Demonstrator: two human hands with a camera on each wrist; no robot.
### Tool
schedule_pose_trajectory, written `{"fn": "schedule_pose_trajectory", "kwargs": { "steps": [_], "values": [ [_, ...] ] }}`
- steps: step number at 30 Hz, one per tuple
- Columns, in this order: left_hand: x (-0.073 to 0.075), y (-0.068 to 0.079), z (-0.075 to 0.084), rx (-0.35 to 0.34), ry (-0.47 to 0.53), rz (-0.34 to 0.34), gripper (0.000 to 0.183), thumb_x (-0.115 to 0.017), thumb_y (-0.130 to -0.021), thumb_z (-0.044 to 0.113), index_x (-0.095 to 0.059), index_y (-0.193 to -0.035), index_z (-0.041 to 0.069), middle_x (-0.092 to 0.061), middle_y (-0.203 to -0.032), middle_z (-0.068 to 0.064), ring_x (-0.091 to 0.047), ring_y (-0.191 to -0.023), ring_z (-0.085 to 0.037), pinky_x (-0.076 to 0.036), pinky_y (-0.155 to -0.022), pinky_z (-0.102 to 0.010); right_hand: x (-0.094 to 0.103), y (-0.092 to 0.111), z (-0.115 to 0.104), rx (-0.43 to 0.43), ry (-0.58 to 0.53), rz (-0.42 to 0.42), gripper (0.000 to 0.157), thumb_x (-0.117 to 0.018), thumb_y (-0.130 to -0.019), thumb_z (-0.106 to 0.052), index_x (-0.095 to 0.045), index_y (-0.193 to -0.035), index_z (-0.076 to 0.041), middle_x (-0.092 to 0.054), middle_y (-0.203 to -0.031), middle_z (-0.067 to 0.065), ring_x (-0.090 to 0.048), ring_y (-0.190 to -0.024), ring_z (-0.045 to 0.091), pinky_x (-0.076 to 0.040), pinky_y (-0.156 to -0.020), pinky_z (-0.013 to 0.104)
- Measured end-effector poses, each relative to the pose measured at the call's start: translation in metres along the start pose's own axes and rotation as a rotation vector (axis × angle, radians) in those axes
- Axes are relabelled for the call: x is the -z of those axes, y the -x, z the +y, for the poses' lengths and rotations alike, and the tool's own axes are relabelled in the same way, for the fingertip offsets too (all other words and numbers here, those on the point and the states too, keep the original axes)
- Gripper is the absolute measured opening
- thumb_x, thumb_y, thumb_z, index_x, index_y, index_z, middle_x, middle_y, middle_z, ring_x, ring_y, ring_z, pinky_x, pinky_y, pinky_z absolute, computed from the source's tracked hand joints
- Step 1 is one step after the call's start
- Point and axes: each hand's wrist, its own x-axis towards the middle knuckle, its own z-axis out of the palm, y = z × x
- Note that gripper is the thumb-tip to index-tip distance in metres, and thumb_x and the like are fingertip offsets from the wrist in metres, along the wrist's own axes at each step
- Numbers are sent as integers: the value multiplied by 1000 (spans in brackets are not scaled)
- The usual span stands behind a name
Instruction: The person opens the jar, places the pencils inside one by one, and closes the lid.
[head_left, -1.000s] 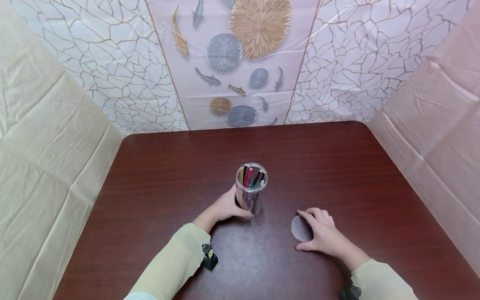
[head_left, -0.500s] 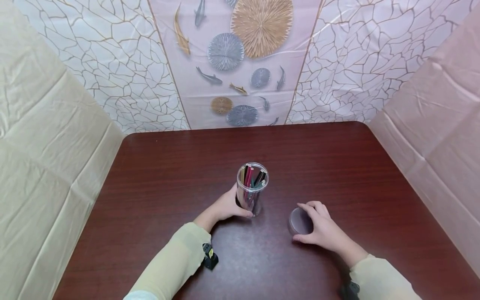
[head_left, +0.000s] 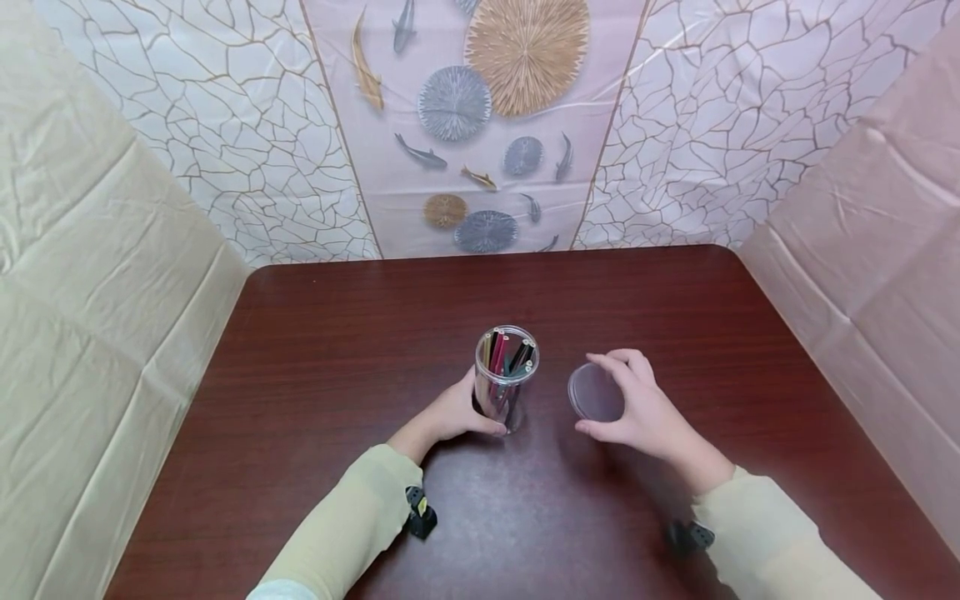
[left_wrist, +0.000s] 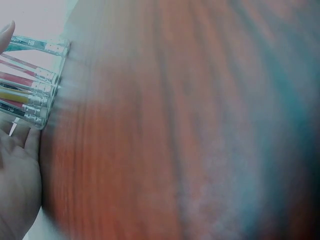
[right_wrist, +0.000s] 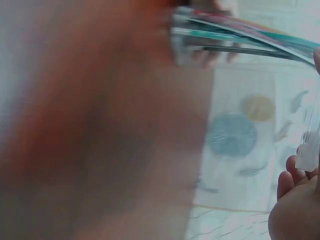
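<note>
A tall clear cup [head_left: 507, 380] stands upright on the table, with several coloured pencils [head_left: 497, 352] in it. My left hand [head_left: 452, 413] grips the cup low on its side, thumb in front. In the left wrist view, pencil ends [left_wrist: 37, 85] show through the cup wall above my palm [left_wrist: 17, 180]. To the right of the cup, my right hand [head_left: 643, 410] holds a round clear lid [head_left: 597, 393] by its edge, between thumb and fingers, raised off the table. The right wrist view catches only the edge of the lid [right_wrist: 309, 152].
The dark red-brown wooden table [head_left: 360, 333] has rounded far corners. Behind it hangs a patterned cloth [head_left: 480, 150], with plain pale cloth walls [head_left: 862, 275] at both sides. A small black device [head_left: 420, 514] is strapped at the left wrist.
My right hand has lifted the lid off the table and carried it away from me and slightly left, nearer the cup. My left hand and the cup have stayed in place.
</note>
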Motion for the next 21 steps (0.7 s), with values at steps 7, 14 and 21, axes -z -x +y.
{"fn": "schedule_pose_trajectory", "kwargs": {
  "steps": [7,14,21],
  "values": [
    [0,0,0,17,-17,12,101,-85,-63,11,-24,-144,12,-50,-133,-9,-47,-118,-20,-32,-101,-39,16,-29,-21,68,-72,32,84,-85,-58,-20,-48,-132,-5,-40,-117,14,-37,-109,25,-36,-85,39],
    [-2,-10,-26,5,-18,16,105,-87,-61,20,-23,-145,22,-50,-133,-1,-46,-119,-15,-33,-101,-37,17,-53,-45,134,-140,7,83,-84,-61,-19,-48,-134,-5,-39,-117,13,-39,-108,21,-36,-86,34],
    [-6,-18,-48,-14,2,8,109,-88,-59,26,-21,-144,28,-47,-135,5,-45,-120,-10,-32,-103,-36,9,-70,-58,165,-119,-53,86,-85,-63,-24,-46,-137,-6,-38,-120,14,-38,-113,24,-40,-87,36]
  ]
}}
